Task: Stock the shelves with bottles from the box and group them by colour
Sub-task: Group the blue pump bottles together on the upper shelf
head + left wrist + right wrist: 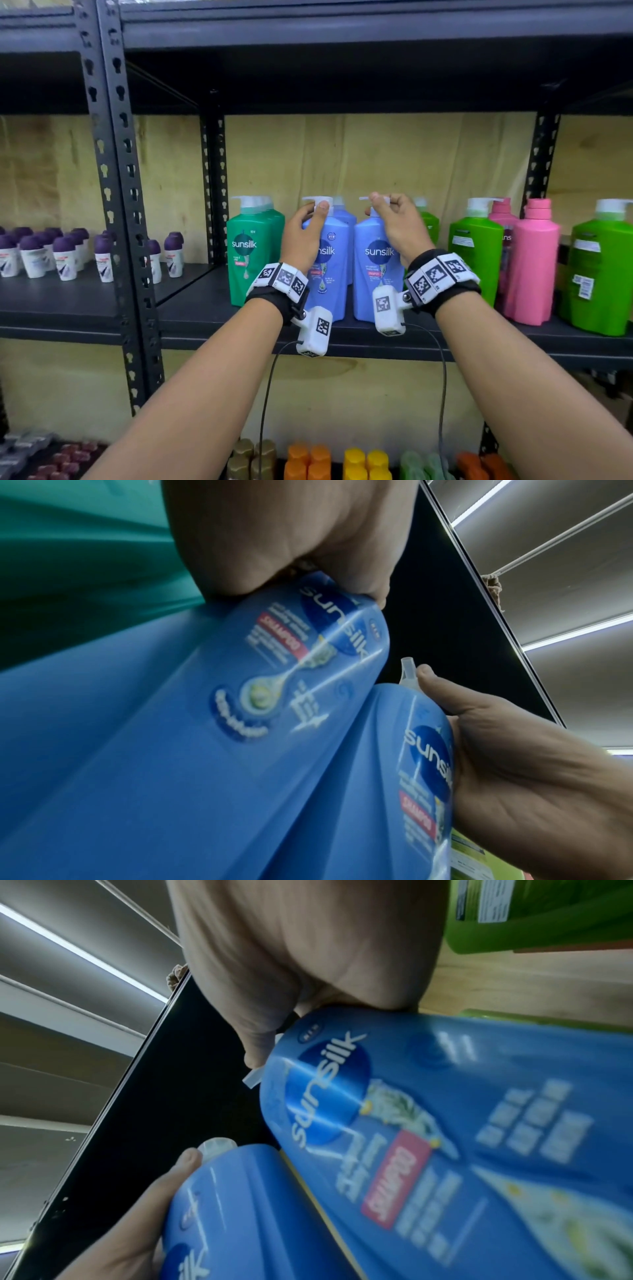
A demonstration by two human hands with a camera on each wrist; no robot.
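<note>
My left hand (305, 236) grips the left blue bottle (329, 270) at its pump neck; my right hand (397, 226) pinches the right blue bottle (376, 274) pump. Both stand upright on the shelf (445, 342), beside green bottles (250, 253).

- The left hand (306, 236) covers the neck and upper label of the left blue bottle (329, 274).
- The right hand (394, 222) hides the pump collar of the right blue bottle (375, 274) behind its fingers.
- Small label print below the fingertips is blurred in both wrist views.
- The far-right green bottle (603, 274) is cut by the frame edge.
- Rear blue bottles beyond the fingers show only in part.
</note>
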